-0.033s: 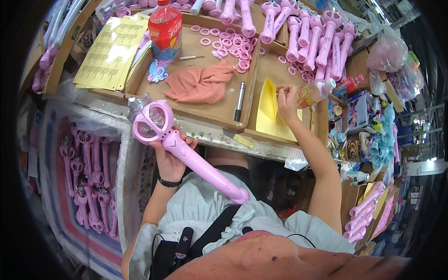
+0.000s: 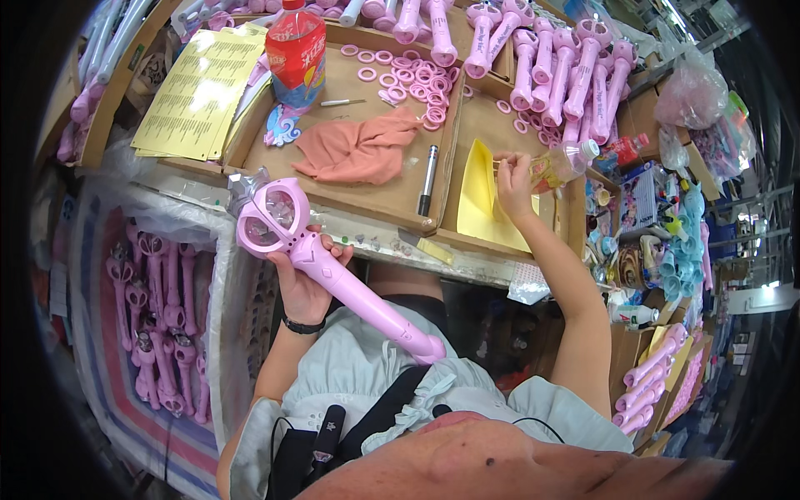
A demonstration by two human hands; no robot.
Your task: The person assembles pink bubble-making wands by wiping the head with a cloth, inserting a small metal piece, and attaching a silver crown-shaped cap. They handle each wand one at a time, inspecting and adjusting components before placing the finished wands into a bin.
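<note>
1. At far left, we saw other wands (image 2: 173, 283) heaped in a lined bin (image 2: 218, 317), probably laid lengthwise to save room.
2. A stack of printed sheets (image 2: 196, 92) overlapped the tray's left wall, seemingly kept clear of the middle.
3. Of our two hands, the left hand (image 2: 306, 287) was closed around the pink wand (image 2: 350, 287) just below its bulky head; that grip seemed suited to balancing the heavier end. The wand slanted across our front, its foot above our lap.
4. An orange cloth (image 2: 358, 154), pink rings (image 2: 437, 98) and a marker (image 2: 428, 179) lay in the cardboard tray (image 2: 387, 202), presumably for easy reach.
5. Our right hand (image 2: 514, 183), fingers curled nearly together, was at the raised edge of a yellow sheet (image 2: 477, 196), beside a clear bottle (image 2: 571, 161); we could not tell whether it pinched anything.
6. The worktop (image 2: 350, 231) showed a pale, scuffed front edge; the tray's low walls likely kept small parts from straying.
7. Around us the room was crowded, with mixed goods piled at right.
</note>
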